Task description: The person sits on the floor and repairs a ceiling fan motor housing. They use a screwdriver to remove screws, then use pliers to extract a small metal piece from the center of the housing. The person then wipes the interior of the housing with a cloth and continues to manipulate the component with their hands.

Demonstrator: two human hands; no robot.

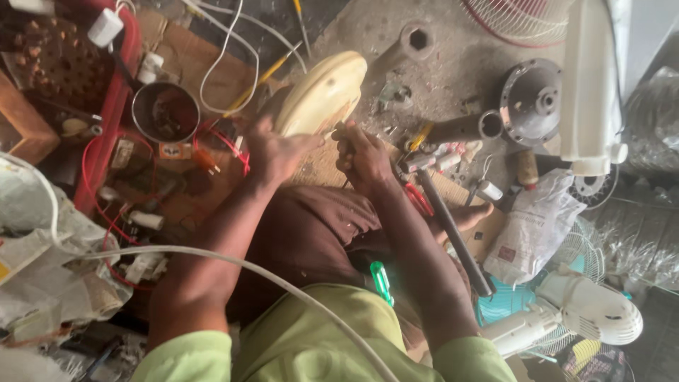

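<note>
- Nearest the camera, low in the frame, a white cable (283, 283) crosses the person's lap, and a green-handled screwdriver (380, 281) lies there unused.
- At centre, the left hand (277, 152) presses flat and spread against the cream plastic fan housing (322, 95), steadying it on edge.
- The right hand (362, 157) is curled tight at the housing's lower edge; whether it grips a small tool cannot be told.
- The housing looks intact, so the work seems early.
- Farther up right lies a grey metal motor plate (532, 102).

Cream housing (322, 95) glossy plastic (scuffed); bowl (165, 111) metal
</note>
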